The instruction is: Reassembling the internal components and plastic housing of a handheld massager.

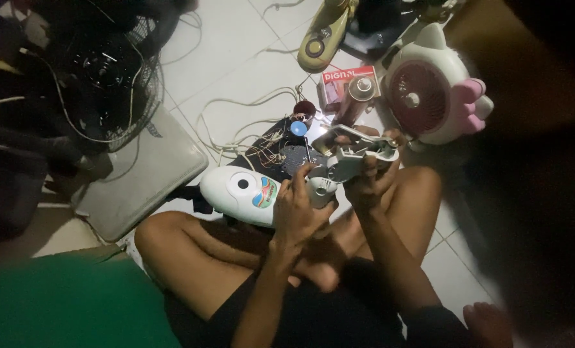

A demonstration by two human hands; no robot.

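Sitting cross-legged on dim tiled floor (236,38), both hands gripping grey plastic housing (355,158): left hand (298,209) fingers clenching underside, right hand (372,183) fingers clasping top. White cover (239,193) lying just beside.

The person wears a green top (75,303), which fills the near left corner of the view as a plain, unmarked stretch of cloth. Lower down are dark, black shorts (339,309) that end above the knees. Both forearms are bare, with no sleeves, watch or bands showing. The left hand (298,212) and right hand (371,183) wear no gloves or rings.
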